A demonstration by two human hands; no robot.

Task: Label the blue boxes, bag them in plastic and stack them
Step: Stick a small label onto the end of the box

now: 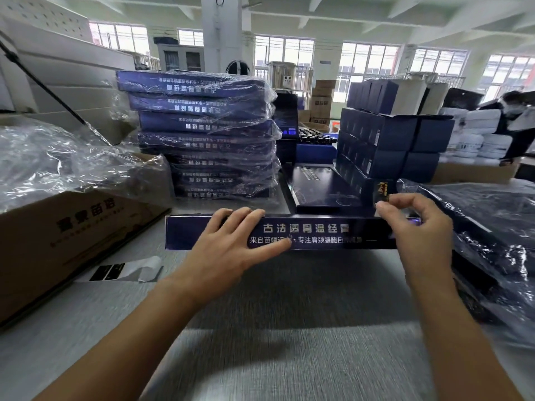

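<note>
From my remote seat I saw the blue box [304, 233] standing on its long edge on the grey table [275, 328], its printed side facing the camera, just in front of the person. The left hand [228, 241] lay flat against that face, its fingers straight and spread, with the fingertips over the box's top edge. The right hand [414, 224] was at the box's upper right end, its fingers curled and its thumb and forefinger nipped together on a small dark label [382, 200] (too small for me to read).

Behind the box, to the left, rose a stack of bagged blue boxes [208, 134], each wrapped in clear plastic. A flat dark box [318, 186] lay directly behind it. Next to that stood a block of small blue cartons [390, 140]. On the left sat a cardboard carton [72, 235] with a heap of clear plastic bags [58, 160] on top. A curled backing strip [124, 270] lay on the table beside it. At the right edge was a pile of dark, plastic-wrapped goods [492, 227]. Another person [515, 120] was bent over far back on the right.
</note>
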